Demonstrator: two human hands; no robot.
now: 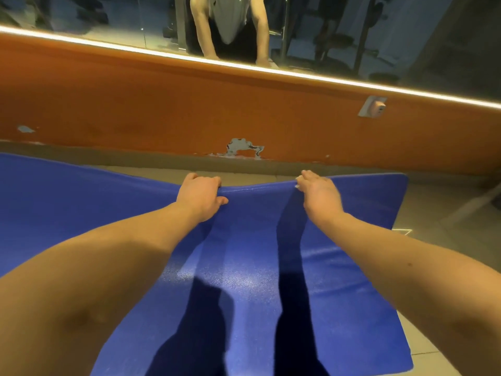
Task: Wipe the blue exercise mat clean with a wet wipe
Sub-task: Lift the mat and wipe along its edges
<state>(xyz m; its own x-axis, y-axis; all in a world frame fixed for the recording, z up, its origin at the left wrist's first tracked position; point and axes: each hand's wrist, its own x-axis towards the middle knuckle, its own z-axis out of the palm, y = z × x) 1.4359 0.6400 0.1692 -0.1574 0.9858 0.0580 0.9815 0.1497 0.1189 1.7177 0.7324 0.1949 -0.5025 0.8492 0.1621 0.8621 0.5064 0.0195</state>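
Observation:
The blue exercise mat lies on the floor and fills most of the lower view. Both arms reach forward to its far long edge. My left hand grips that edge, fingers curled over it and thumb on top. My right hand holds the same edge a little to the right, fingers wrapped over the rim. Between the two hands the edge is lifted slightly and bowed. No wet wipe is in view.
An orange wall with chipped paint runs just beyond the mat. Above it a mirror with a light strip shows a person leaning forward. A white wall socket sits at right. Grey floor tiles border the mat's right end.

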